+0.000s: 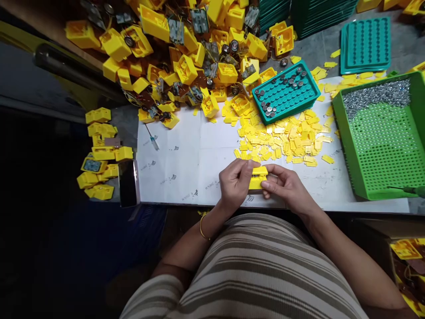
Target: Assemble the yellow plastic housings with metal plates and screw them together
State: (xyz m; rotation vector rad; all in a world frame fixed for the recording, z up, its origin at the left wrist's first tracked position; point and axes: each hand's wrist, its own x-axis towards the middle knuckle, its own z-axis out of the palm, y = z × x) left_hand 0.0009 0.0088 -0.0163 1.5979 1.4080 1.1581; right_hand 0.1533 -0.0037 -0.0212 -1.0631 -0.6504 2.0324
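Note:
Between my hands, just above the front edge of the white paper, is a yellow plastic housing (257, 181) with a slot along its upper part. My left hand (234, 181) is closed on its left end, the thumb lying along its top. My right hand (287, 184) pinches the right end between thumb and fingers. Part of the housing is hidden behind the fingers. Right beyond my hands spreads a heap of small flat yellow plastic pieces (285, 137).
A teal tray (288, 99) holds several button cells. At right stands a green basket (381, 146) with metal screws. Yellow housings with wires (186, 68) are piled at the back. A small screwdriver (154, 141) and a phone (129, 182) lie left; teal trays (367, 44) lie back right.

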